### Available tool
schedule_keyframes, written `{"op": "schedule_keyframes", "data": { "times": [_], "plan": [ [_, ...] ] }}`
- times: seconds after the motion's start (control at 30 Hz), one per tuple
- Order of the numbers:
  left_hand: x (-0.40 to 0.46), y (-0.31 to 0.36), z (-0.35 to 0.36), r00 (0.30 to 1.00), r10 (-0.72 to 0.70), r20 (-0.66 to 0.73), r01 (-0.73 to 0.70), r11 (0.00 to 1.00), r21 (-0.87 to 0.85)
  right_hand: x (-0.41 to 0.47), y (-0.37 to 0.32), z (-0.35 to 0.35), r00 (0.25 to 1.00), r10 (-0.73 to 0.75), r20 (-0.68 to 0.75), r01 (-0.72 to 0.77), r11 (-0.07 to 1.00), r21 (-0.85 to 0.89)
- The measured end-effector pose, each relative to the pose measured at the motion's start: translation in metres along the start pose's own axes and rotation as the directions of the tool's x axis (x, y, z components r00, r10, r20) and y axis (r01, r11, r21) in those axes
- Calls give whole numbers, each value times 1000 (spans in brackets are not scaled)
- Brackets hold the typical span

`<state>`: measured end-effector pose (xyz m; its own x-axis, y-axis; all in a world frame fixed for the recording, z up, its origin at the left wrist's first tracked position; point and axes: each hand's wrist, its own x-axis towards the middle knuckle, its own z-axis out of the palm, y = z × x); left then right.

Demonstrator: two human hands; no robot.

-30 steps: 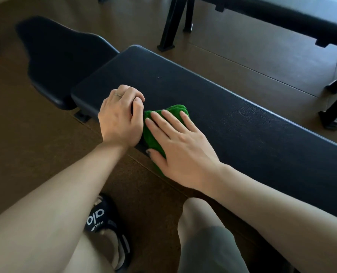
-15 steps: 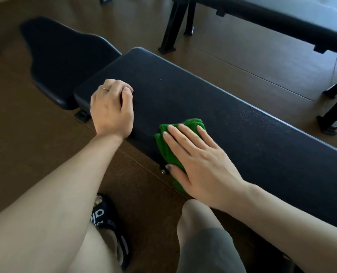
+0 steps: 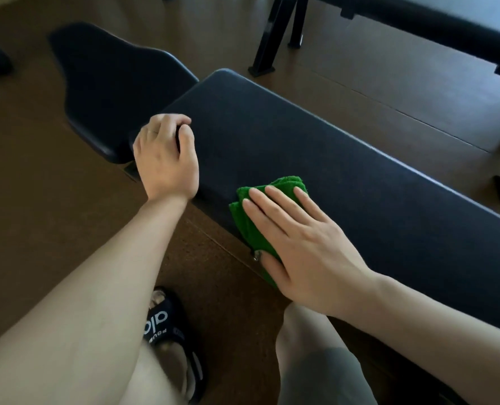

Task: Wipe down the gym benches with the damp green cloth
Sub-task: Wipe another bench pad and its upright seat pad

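A long black padded gym bench [image 3: 345,147] runs from the centre to the right edge. A folded green cloth [image 3: 247,220] lies on the bench's near edge and drapes over its side. My right hand [image 3: 304,247] presses flat on the cloth with straight fingers, the thumb lying along the bench's side. My left hand [image 3: 164,162] rests on the bench's left end corner with its fingers curled under and holding nothing. A gap of bare pad separates the two hands.
A separate black seat pad [image 3: 111,83] adjoins the bench's left end. Another dark bench [image 3: 418,21] with black legs [image 3: 267,39] stands at the back right. Below on the brown floor are my foot in a black slipper [image 3: 167,325] and my knee [image 3: 316,361].
My right hand has slid the cloth to the right along the bench's near edge. My left hand has shifted left toward the pad's end, so the hands have parted.
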<state>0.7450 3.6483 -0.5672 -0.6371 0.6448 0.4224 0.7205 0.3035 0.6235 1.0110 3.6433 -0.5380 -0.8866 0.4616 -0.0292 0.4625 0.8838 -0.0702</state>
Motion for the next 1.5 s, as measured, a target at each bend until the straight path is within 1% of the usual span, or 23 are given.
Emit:
{"op": "schedule_keyframes", "data": {
  "times": [0.1,0.2,0.27,0.33,0.43,0.5,0.53,0.6,0.67,0.8,0.87,0.93,0.97,1.03,1.07,1.13,1.17,1.23,1.3,1.33,1.43,1.5],
  "plan": [
    [2,0,0,1000,-8,-12,7,999,-45,54,-3,-6,1000,17,-22,-15,998,65],
    [1,-2,0,1000,-7,-6,7,999,-50,114,1,-9,995,88,-45,-83,990,112],
    [1,-2,-2,1000,-7,-1,7,998,-66,141,19,-10,989,136,-50,-129,984,120],
    [1,-2,-1,1000,-13,4,14,997,-72,156,52,-10,975,213,-66,-203,971,124],
    [-1,0,-1,999,-24,-22,22,997,-72,171,94,-10,906,413,-95,-401,908,125],
    [-1,2,0,999,-33,-38,30,997,-76,183,99,-9,853,514,-89,-502,856,125],
    [-1,2,0,999,-36,-41,33,997,-76,186,95,-9,840,537,-84,-526,842,122],
    [-2,1,0,999,-33,-41,30,997,-73,178,79,-11,843,532,-82,-522,845,119],
    [-1,0,0,999,-29,-38,27,998,-65,150,56,-13,876,478,-72,-467,875,128],
    [0,1,1,998,-29,-50,27,999,-38,95,2,-11,961,274,-24,-270,957,107],
    [-1,2,1,998,-25,-50,23,999,-47,92,2,-11,979,201,-16,-198,975,104],
    [-1,3,1,999,-32,-44,30,998,-58,107,27,-12,978,205,-38,-201,975,93],
    [-1,2,0,998,-39,-43,36,997,-62,117,44,-13,968,242,-64,-236,968,89],
    [-1,1,0,998,-40,-43,37,997,-70,140,79,-11,920,376,-111,-367,926,93],
    [-1,1,0,998,-35,-46,32,997,-72,153,91,-12,889,444,-113,-434,895,102],
    [-1,0,0,998,-33,-50,29,997,-71,176,102,-14,835,546,-67,-532,833,152],
    [-2,0,0,998,-37,-50,33,997,-71,182,101,-15,818,573,-45,-559,811,172],
    [-2,0,-1,998,-37,-50,33,997,-73,181,98,-18,813,580,-50,-563,805,188],
    [-1,1,-1,998,-41,-50,37,996,-79,157,101,-20,811,583,-49,-565,802,197],
    [-1,1,-1,998,-40,-48,36,996,-79,138,105,-21,796,603,-47,-585,788,192],
    [-2,3,0,998,-35,-55,31,997,-64,80,116,-24,729,684,-37,-675,726,130],
    [-2,2,1,998,-38,-57,35,998,-51,75,118,-21,692,722,-20,-721,692,49]
  ]
}}
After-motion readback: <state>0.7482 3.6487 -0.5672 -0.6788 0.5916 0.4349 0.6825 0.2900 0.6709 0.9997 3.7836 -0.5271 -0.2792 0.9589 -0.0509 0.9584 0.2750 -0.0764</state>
